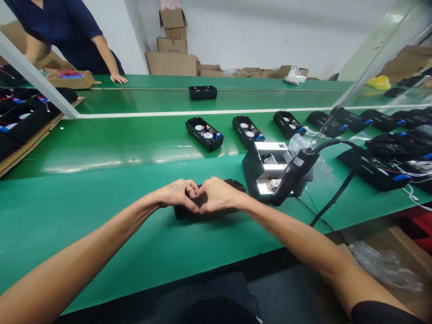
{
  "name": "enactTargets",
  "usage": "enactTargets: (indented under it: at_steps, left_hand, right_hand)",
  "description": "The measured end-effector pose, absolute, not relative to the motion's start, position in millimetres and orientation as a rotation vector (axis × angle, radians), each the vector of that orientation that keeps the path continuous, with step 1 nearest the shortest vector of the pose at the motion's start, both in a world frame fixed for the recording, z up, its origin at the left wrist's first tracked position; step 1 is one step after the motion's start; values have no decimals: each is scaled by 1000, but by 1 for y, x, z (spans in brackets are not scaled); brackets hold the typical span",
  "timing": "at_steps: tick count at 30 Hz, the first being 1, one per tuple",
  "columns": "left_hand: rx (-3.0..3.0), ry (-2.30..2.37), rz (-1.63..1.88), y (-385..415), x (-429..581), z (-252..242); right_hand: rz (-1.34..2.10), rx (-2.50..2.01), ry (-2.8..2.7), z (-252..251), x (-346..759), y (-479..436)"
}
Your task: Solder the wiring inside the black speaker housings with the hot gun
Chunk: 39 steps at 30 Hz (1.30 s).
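A long black plastic case (pixel 232 210) lies on the green bench in front of me, partly covered by my hands. My left hand (pixel 178 193) reaches over its left half, fingers closed in a pinch. Close against it, my right hand (pixel 218 195) is also closed, thumb and fingertips meeting the left ones above the case. A speck of red, perhaps wire, shows between the fingertips; what they pinch is hidden. To the right stands a black and silver machine (pixel 254 173), with a black electric screwdriver (pixel 295 175) hanging in front of it.
Behind my hands lie open black cases (pixel 204 134) with round silver parts, wires and blue connectors. More cases (pixel 374 168) crowd the right side; others fill a board (pixel 30 139) at left. Across the white divider, a co-worker's hand (pixel 119 78) rests on the far bench.
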<state>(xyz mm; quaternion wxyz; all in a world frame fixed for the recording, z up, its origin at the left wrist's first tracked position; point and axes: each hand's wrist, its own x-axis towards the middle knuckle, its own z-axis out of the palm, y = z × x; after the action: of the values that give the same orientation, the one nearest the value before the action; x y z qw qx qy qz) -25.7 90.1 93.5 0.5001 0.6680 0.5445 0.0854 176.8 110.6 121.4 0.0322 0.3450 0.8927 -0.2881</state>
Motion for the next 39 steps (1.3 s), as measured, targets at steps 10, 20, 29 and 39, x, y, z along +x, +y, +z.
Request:
enactTargets:
  at_steps: [10,20,29,39]
  left_hand:
    - [1586,1305,211,91,-27,93]
    - [1598,1275,211,94,-30,91]
    - [1776,1316,263,74,-22,89]
    - [2517,1429,691,-7,-7,33]
  right_hand:
    - [-873,1020,2754,120,177,117]
    - [-1000,846,2826,114,181,127]
    - [-668,894,2971,113,184,90]
    - [151,3243,2709,88,347,73]
